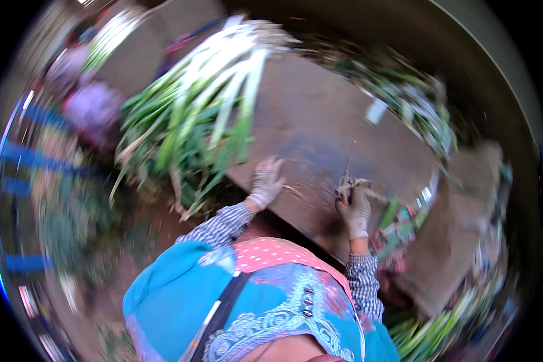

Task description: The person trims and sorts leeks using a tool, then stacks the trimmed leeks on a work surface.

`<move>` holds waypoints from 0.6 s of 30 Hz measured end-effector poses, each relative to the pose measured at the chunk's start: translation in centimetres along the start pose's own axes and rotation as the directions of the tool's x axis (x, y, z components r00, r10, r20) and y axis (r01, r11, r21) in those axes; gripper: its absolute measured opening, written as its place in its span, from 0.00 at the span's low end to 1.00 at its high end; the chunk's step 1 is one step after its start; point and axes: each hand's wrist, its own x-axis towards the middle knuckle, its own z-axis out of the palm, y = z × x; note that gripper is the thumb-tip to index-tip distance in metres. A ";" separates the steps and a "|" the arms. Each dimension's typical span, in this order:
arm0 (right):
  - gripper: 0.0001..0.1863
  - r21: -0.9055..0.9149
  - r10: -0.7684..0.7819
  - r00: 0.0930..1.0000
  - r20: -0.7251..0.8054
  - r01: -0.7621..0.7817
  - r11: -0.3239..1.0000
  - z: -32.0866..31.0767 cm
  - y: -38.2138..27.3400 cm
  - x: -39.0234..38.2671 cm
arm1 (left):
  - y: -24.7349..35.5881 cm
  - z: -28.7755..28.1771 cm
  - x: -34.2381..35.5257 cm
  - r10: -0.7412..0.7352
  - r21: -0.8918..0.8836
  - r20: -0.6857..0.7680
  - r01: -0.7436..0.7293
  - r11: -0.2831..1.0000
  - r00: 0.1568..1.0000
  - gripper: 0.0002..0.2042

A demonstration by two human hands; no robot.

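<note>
My left hand [266,182], in a pale glove, lies at the near left edge of a brown tabletop [301,102]. Its fingers are stretched out and hold nothing. Just to its left is a big pile of leeks or large green onions [205,90], white ends away from me and green leaves drooping over the edge. My right hand [355,211], also gloved, is closed over the tabletop around a pale, dry clump of leaf scraps [346,183]. A thin dark spike points up from the clump, and a bit of red shows by the fingers; blur hides what these are.
Leafy trimmings [416,108] lie along the table's far right side. To the right stand a brown board [458,229] and more green stalks [437,332]. Another person in a lilac head covering [93,111] is at the left, near blue bars [27,154].
</note>
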 end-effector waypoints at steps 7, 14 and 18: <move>0.25 0.198 -0.358 0.815 0.456 0.300 0.933 9.1 -12.1 4.8 | -5.1 1.0 2.6 -0.187 0.197 0.057 0.173 0.965 0.981 0.32; 0.25 0.041 -0.281 0.920 0.272 0.281 0.959 13.0 -6.0 8.0 | -17.9 -10.2 4.1 -0.625 -0.285 0.085 0.620 0.731 0.776 0.22; 0.24 0.050 -0.315 0.901 0.298 0.315 0.948 14.7 -7.0 7.9 | -20.4 -13.4 -0.2 -0.368 -0.107 0.181 0.390 0.914 0.912 0.21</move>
